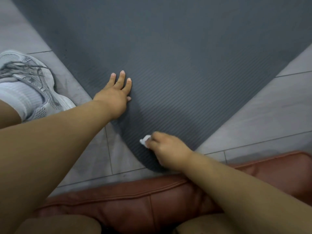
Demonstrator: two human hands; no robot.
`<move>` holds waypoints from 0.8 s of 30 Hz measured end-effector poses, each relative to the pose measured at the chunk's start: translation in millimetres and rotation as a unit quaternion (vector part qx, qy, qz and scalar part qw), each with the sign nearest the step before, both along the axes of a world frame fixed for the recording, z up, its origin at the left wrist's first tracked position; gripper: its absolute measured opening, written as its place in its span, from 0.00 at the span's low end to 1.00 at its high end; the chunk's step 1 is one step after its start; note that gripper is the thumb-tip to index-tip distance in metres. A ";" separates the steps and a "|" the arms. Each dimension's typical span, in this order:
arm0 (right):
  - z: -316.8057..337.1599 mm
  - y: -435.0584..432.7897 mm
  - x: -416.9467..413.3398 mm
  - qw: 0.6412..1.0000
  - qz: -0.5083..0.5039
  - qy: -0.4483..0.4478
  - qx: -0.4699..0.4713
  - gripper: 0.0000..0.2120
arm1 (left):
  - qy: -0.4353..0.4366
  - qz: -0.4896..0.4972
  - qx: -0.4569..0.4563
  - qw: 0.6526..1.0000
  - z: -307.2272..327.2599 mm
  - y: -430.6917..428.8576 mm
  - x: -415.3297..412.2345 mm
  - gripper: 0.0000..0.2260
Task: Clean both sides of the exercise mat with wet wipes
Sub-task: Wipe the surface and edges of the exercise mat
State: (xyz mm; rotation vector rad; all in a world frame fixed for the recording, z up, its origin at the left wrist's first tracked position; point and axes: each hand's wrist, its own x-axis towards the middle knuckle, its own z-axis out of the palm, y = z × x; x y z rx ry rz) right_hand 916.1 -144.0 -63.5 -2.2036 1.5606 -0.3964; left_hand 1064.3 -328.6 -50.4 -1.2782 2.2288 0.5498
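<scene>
Tiled floor [253,115] bears exercise mat [185,56] across centre and top; left hand [114,93] flat, pinning it; right hand [167,151] clutches wet wipe [145,140] at lower-centre corner, which could ruck under hard strokes.

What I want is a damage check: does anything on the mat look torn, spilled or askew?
Nothing stands out. The exercise mat lies flat and untorn on the floor tiles; the left hand presses it while the right hand holds a wet wipe.
</scene>
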 end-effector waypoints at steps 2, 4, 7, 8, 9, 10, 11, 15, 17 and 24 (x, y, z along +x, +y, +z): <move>5.4 3.2 4.3 0.996 0.087 -0.015 0.024 0.11 | -0.005 -0.004 -0.001 1.000 1.6 -1.7 -0.6 0.26; 1.3 -7.3 -21.9 0.999 0.052 0.007 -0.003 0.06 | -0.019 -0.007 -0.001 1.000 4.6 -3.7 -2.5 0.26; -3.9 -33.3 -87.4 0.984 -0.164 0.064 -0.035 0.09 | -0.027 -0.001 -0.010 1.000 9.8 -1.1 -6.7 0.26; -1.3 -38.4 -106.2 0.965 -0.250 0.083 -0.002 0.08 | -0.022 -0.002 -0.018 1.000 10.7 2.2 -8.9 0.26; 1.0 -39.0 -118.2 0.941 -0.321 0.097 0.036 0.09 | -0.012 -0.012 -0.028 0.999 11.2 7.1 -11.8 0.26; 1.1 -36.3 -120.4 0.924 -0.367 0.096 0.050 0.10 | -0.001 -0.036 -0.037 0.999 11.7 13.8 -15.8 0.26; 1.3 -31.5 -114.0 0.922 -0.376 0.082 0.036 0.10 | 0.008 -0.067 -0.038 0.997 11.3 22.1 -20.8 0.27; 1.5 7.3 -39.9 0.995 -0.091 -0.035 0.014 0.08 | 0.003 -0.104 -0.002 0.995 8.2 41.5 -34.7 0.30; 6.1 19.3 -18.3 0.993 0.072 -0.042 0.084 0.05 | -0.005 -0.111 -0.005 0.994 6.9 38.5 -32.8 0.32; 1.4 -14.2 -104.9 0.975 -0.214 0.066 -0.001 0.07 | -0.005 -0.101 -0.013 0.995 -0.2 30.0 -41.5 0.33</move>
